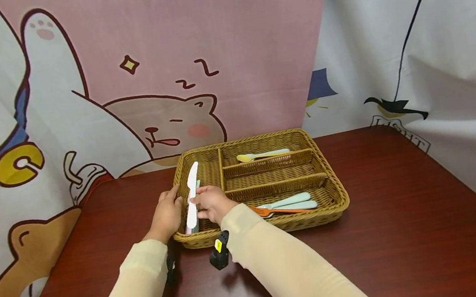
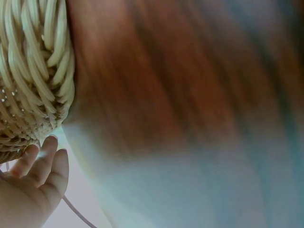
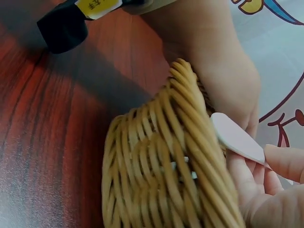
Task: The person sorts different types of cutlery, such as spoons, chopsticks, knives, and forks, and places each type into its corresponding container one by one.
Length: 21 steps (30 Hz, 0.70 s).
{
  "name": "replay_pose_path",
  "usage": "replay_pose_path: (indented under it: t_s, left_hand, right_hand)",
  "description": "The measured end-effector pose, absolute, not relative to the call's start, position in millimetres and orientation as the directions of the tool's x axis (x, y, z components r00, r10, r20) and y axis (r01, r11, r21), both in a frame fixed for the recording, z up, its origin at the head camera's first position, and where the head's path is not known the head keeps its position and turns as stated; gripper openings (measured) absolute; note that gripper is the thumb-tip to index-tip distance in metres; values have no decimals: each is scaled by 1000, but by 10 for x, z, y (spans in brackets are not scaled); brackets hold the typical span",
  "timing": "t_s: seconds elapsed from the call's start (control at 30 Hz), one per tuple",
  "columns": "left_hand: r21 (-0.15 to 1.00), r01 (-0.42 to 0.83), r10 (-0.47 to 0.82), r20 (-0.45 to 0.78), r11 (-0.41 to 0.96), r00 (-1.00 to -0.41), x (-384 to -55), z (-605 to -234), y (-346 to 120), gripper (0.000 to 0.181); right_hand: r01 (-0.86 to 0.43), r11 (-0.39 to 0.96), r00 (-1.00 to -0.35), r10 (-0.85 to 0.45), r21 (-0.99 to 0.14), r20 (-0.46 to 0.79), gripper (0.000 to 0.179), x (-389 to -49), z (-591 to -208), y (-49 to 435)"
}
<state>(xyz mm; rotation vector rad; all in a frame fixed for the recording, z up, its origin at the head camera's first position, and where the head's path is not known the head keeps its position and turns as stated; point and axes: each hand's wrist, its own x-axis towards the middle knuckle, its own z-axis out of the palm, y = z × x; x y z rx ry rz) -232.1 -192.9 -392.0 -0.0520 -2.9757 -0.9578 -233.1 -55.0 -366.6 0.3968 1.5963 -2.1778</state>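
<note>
My right hand point(image 1: 213, 203) pinches a white plastic knife point(image 1: 192, 193) over the left compartment of a woven basket tray point(image 1: 275, 183). The knife is held lengthwise, blade toward the back, and more cutlery lies partly hidden beneath it. In the right wrist view, thumb and fingers hold the pale knife point(image 3: 237, 135) just over the basket's rim point(image 3: 199, 137). My left hand point(image 1: 167, 214) lies against the tray's left side, fingers extended along the rim. The left wrist view shows its fingers point(image 2: 56, 173) fairly straight beside the weave point(image 2: 35, 57).
A yellow spoon point(image 1: 245, 158) and a pale blue handle lie in the back compartment. The front compartment has an orange fork point(image 1: 287, 209) with pale green handles point(image 1: 293, 199). The tray sits on a dark red wooden table point(image 1: 407, 217), a printed curtain point(image 1: 252, 42) behind it.
</note>
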Motion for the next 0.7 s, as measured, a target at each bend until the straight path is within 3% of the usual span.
replay_pose_path:
  t_s: [0.7]
  left_hand:
    - [587, 44, 32, 31, 808, -999, -2313, -3933, -1936, 49]
  right_hand:
    - [461, -191, -884, -178, -866, -431, 47, -2278, -3739, -607]
